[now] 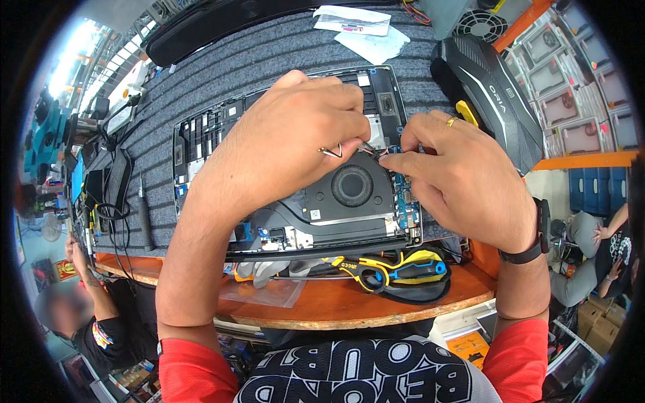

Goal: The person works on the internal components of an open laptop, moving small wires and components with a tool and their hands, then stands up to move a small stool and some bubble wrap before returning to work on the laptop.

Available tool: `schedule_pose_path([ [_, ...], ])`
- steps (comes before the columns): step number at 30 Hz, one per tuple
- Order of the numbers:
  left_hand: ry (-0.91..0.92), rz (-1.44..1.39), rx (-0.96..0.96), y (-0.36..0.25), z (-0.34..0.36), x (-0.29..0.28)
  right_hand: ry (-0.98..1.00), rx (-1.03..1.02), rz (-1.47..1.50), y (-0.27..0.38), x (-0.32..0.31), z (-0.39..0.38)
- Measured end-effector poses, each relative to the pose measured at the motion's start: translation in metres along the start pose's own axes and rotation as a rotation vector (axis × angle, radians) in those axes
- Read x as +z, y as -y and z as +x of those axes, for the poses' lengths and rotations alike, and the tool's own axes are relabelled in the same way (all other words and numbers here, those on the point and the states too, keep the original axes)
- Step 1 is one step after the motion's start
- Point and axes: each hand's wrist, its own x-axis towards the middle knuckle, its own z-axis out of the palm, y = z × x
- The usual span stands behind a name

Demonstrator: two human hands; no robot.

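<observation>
An opened laptop (289, 208) lies on the mat with its inner parts bare. My left hand (295, 131) reaches over it, fingers closed on a slim metal tool (330, 152) whose ends stick out past the fingers. My right hand (463, 168) is bent over the laptop's right side, its fingertips at thin red and white wires (381, 152) above the black cooling fan (351, 186). These fingers look pinched at the wires; the exact contact is partly covered. A blue circuit board (405, 201) shows beside the fan. My left hand and forearm hide much of the laptop's middle.
On the grey ribbed mat (195, 87) lie a screwdriver (143, 215), a black case (494, 101) and white packets (353, 23). Yellow-handled cutters (366, 272) and a clear plastic bag (262, 293) rest by the orange bench edge (322, 316). Another person (101, 316) is at left.
</observation>
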Motion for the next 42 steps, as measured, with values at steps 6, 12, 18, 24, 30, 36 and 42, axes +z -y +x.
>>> schedule_pose_path([
  [6, 0.033, 0.036, 0.020, -0.004, 0.000, -0.005, 0.005, 0.017, 0.035, 0.000, -0.001, 0.000],
  [12, 0.014, 0.013, 0.027, -0.003, 0.001, -0.002, 0.002, 0.019, 0.056, -0.001, 0.000, 0.000],
  [18, 0.040, 0.032, 0.054, -0.010, 0.000, -0.007, 0.015, 0.018, 0.082, -0.001, 0.000, 0.000],
  [24, 0.049, 0.041, 0.059, -0.010, 0.002, -0.006, 0.040, 0.061, 0.079, -0.001, 0.000, 0.002],
  [30, 0.086, 0.072, 0.047, -0.010, -0.001, -0.006, 0.023, 0.027, 0.081, -0.001, 0.000, 0.000],
  [36, 0.058, 0.149, 0.098, -0.012, -0.003, -0.004, 0.013, 0.015, 0.063, 0.002, 0.000, -0.001],
  [42, 0.024, 0.227, 0.103, -0.019, -0.002, 0.002, 0.017, 0.010, 0.047, 0.002, 0.000, -0.001],
])
